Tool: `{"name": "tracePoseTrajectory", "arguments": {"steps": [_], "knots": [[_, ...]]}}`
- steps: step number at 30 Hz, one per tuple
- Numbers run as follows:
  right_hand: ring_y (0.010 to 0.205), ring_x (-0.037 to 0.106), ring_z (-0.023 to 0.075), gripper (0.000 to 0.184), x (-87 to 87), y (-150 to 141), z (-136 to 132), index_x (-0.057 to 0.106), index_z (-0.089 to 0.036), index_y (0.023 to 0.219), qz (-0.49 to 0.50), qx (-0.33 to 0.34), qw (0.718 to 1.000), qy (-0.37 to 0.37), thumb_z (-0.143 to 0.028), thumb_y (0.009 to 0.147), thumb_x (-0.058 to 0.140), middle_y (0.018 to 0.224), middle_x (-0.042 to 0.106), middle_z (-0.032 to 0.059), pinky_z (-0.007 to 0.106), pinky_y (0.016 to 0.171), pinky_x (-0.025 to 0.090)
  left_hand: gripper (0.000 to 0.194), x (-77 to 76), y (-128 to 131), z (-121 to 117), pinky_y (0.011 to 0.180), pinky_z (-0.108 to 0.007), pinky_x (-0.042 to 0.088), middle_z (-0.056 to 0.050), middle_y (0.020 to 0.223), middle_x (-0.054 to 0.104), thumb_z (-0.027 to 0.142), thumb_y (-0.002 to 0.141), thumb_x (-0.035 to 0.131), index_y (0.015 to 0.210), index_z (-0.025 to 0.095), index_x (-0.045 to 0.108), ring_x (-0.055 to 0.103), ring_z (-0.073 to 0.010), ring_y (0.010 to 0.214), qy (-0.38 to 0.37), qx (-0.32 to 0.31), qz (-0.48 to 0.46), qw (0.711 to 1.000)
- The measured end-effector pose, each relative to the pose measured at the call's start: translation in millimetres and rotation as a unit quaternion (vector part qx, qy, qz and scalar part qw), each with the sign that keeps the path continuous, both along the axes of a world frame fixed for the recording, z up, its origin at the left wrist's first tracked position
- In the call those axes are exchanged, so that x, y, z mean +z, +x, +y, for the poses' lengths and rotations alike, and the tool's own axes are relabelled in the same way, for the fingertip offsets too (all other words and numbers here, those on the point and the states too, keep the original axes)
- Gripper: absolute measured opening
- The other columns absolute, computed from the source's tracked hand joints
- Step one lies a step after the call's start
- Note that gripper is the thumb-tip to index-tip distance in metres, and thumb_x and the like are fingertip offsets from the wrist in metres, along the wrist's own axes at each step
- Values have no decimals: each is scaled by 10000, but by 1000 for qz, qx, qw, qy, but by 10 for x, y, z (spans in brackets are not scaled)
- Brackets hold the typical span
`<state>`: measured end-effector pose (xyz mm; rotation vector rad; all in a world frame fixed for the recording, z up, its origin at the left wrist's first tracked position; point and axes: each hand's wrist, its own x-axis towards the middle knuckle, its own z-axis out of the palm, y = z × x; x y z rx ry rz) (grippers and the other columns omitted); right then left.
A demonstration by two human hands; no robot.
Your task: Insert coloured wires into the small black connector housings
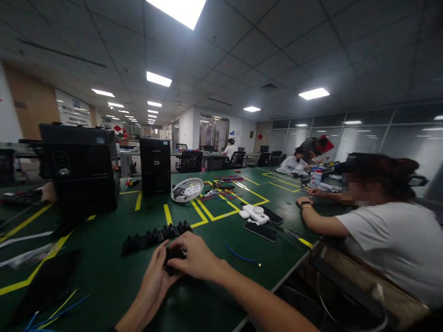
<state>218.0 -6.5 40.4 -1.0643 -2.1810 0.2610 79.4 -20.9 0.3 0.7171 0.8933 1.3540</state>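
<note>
Both hands on a small black part [173,261], over green table [193,311].
Left hand [157,270] cups the part, right hand [195,255] grips it from the other side; row of black pieces [155,237] just beyond. Blue wire [241,255] to the right, phone [260,231] and white device [256,214] farther out. White basket [187,190] near coloured wires [220,195]; two black computer towers [83,172] at left. Co-worker [390,237] in white top sits at right, forearms at table edge.

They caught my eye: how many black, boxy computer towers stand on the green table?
2: the wide black boxy tower at left, the slimmer black tower right of it. Others may hide behind.
</note>
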Motion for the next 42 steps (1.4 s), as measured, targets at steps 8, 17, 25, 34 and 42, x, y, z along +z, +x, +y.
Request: {"name": "tracePoseTrajectory", "arguments": {"steps": [8,17,25,34,42], "knots": [[1109,510,262,318,-172,1270,-886,601,-194,1125,-41,-282,957,48,-234,810,576,1186,526,124,391,957,407,400,-22,-340,31,589,-476,577,-20,823,621,309,872,549,1227,280,367,691,-231,651,13,63,24,998],[739,603,223,182,-312,1814,-909,628,-229,818,-31,-235,970,-53,-311,852,469,790,644,60,332,697,446,377,36,-115,-57,501,-298,516,-58,881,650,487,857,518,1125,229,460,650,-167,588,28,-39,12,999],[722,570,166,180,397,914,-495,656,-188,824,183,-53,976,-108,-346,826,569,782,636,25,263,642,442,405,15,-200,31,611,-308,525,-60,924,656,499,848,524,1138,225,451,660,-161,660,55,3,8,998],[562,583,133,358,190,-277,338,680,-157,854,361,88,875,-311,-462,672,723,667,620,5,275,547,509,533,-49,-268,253,661,-311,533,-126,1078,624,617,799,511,1145,216,457,643,-214,921,89,105,26,990],[404,517,113,329,-52,-465,314,662,-142,785,382,57,883,-268,-402,608,757,502,590,-15,215,373,415,452,21,-294,162,829,-355,510,-121,1267,539,546,862,456,1176,222,477,549,-243,1134,128,91,108,982]]}}
